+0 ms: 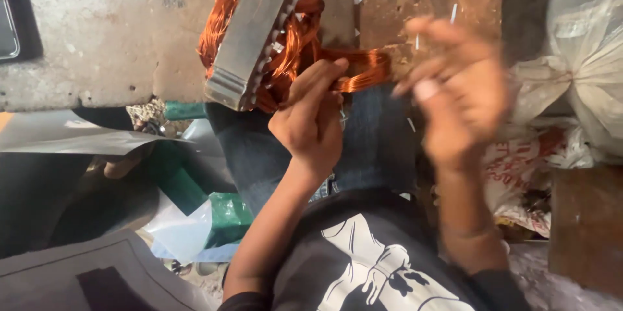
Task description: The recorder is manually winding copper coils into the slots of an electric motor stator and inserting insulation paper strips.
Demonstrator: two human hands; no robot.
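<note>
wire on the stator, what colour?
Orange copper; the wire shows in the head view, pinched by the left hand.

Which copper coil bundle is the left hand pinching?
The coil loop sticking out right of the metal core, under the left hand. The other bundle bulges beyond the core, untouched.

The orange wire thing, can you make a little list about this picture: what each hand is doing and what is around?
Left hand: grips a loop of copper wire
Right hand: raised beside the loop, blurred, fingers spread, seems empty
Copper wire: orange coils bunched around a metal motor core
Metal motor core: grey, slotted, tilted against the workbench
Lap: blue jeans
Right side: plastic bags
</note>
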